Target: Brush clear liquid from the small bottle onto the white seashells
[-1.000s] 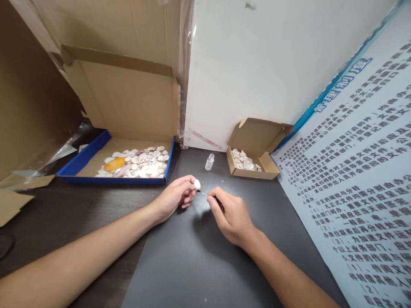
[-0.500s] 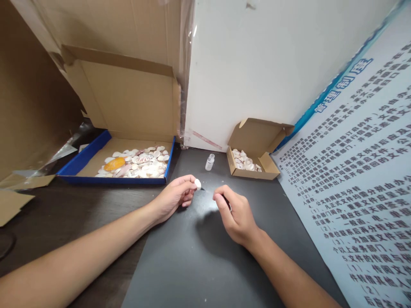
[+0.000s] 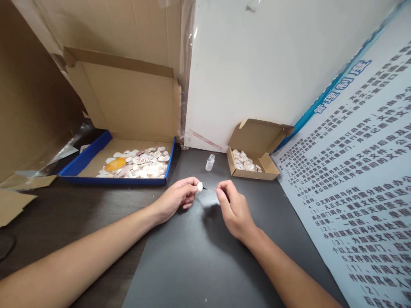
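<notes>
- In the head view, your left hand (image 3: 177,197) is closed in a pinch, thumb and forefinger gripping a small white shell (image 3: 199,186); your other fingers curl loosely beneath it.
- That shell is held above the grey mat (image 3: 173,265), nearer the mat's far edge than its near one, and to the right of its left edge.
- Your right hand (image 3: 236,211) faces the left with thumb and forefinger nearly together and the rest folded in, closed around a thin dark-tipped tool (image 3: 204,188); most of the tool is hidden or too faint to make out.
- The dark tip is right beside the shell; you cannot tell from here whether the two touch.
- Your hands are apart, with a gap between their fingertips.
- Beyond them, a small clear bottle (image 3: 209,163) stands near the mat's far edge, touched by neither hand.
- To your left, past the mat's left edge, the blue-sided box (image 3: 112,180) sits open on the wooden tabletop (image 3: 105,209), with a heap of shells and one orange piece (image 3: 115,164) inside.
- At the mat's far right corner, the small cardboard box (image 3: 255,174) stands open, holding more pale shells.
</notes>
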{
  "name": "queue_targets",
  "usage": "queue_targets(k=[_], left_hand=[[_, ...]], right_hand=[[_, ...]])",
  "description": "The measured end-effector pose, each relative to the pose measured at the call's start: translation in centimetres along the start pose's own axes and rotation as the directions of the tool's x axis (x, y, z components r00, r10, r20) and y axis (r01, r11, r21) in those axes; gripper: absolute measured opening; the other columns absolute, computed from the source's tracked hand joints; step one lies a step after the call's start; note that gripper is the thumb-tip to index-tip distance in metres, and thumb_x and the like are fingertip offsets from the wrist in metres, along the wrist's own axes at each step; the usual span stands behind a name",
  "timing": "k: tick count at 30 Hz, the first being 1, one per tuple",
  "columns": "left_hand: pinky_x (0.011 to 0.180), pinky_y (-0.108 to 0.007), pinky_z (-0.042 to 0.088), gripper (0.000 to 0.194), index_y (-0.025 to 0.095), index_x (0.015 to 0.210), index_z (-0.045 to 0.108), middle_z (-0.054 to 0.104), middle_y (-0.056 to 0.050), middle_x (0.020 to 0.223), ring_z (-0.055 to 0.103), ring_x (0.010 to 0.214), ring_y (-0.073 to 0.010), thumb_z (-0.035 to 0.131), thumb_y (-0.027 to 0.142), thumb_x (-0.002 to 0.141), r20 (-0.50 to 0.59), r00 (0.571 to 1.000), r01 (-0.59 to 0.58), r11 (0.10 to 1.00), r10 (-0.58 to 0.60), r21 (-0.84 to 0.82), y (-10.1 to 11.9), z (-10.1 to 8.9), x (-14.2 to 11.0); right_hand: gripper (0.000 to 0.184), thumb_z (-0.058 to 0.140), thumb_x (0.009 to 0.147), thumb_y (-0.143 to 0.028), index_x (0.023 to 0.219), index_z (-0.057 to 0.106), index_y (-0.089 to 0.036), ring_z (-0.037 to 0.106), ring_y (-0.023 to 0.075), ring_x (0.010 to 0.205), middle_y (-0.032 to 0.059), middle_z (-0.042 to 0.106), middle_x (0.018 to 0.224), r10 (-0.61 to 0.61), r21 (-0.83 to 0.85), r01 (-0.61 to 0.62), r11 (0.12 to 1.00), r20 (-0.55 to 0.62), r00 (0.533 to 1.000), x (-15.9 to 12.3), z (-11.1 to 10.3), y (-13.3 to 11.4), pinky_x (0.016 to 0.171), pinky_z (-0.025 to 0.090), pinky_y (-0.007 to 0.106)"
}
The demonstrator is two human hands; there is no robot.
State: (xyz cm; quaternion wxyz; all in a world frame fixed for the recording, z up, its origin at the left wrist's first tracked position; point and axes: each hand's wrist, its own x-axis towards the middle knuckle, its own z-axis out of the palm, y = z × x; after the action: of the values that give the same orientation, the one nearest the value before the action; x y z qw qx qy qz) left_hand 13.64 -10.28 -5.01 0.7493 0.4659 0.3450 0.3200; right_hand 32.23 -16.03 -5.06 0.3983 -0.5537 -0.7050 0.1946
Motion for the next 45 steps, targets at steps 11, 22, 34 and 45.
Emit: queue_targets(k=[11, 22, 34, 45], left_hand=[[0.042, -0.017, 0.034, 0.014, 0.018, 0.081, 0.049, 0.039, 0.005, 0.052, 0.035, 0.046, -0.0079, 0.056, 0.029, 0.078, 0.04, 0.999, -0.006, 0.999, 0.005, 0.047, -0.13, -0.07, -0.11], [0.043, -0.018, 0.036, 0.011, 0.017, 0.08, 0.049, 0.042, 0.005, 0.056, 0.038, 0.044, -0.0074, 0.053, 0.028, 0.078, 0.049, 0.999, 0.007, 0.995, -0.012, 0.099, 0.04, 0.06, -0.17], [0.044, -0.018, 0.034, 0.009, 0.017, 0.079, 0.048, 0.042, 0.004, 0.059, 0.037, 0.046, -0.0066, 0.052, 0.026, 0.078, 0.049, 0.999, 0.005, 0.991, -0.012, 0.137, 0.14, 0.09, -0.07], [0.043, -0.019, 0.033, 0.018, 0.017, 0.09, 0.048, 0.051, 0.002, 0.075, 0.038, 0.047, -0.0056, 0.047, 0.021, 0.072, 0.039, 0.999, 0.003, 0.993, -0.008, 0.119, 0.28, 0.19, -0.17]], right_hand=[[0.015, 0.045, 0.099, -0.035, 0.093, 0.046, -0.021, 0.039, 0.0107, 0.054, -0.0058, 0.041, 0.064, 0.029, 0.218, -0.023, 0.976, -0.022, 0.999, -0.17, 0.41, 0.25, 0.052, 0.031, 0.024], [0.019, 0.042, 0.099, -0.038, 0.092, 0.045, -0.021, 0.036, 0.0102, 0.048, -0.0081, 0.036, 0.056, 0.07, 0.217, -0.061, 0.974, -0.034, 0.997, -0.01, 0.48, 0.29, 0.048, 0.026, 0.023], [0.015, 0.049, 0.096, -0.034, 0.091, 0.046, -0.021, 0.037, 0.0098, 0.051, -0.0071, 0.039, 0.061, 0.062, 0.223, -0.038, 0.974, -0.101, 0.993, -0.02, 0.46, 0.21, 0.049, 0.029, 0.023], [0.013, 0.049, 0.097, -0.033, 0.095, 0.046, -0.021, 0.034, 0.0094, 0.049, -0.009, 0.036, 0.057, 0.036, 0.276, -0.021, 0.961, -0.049, 0.998, -0.2, 0.5, 0.18, 0.049, 0.028, 0.023]])
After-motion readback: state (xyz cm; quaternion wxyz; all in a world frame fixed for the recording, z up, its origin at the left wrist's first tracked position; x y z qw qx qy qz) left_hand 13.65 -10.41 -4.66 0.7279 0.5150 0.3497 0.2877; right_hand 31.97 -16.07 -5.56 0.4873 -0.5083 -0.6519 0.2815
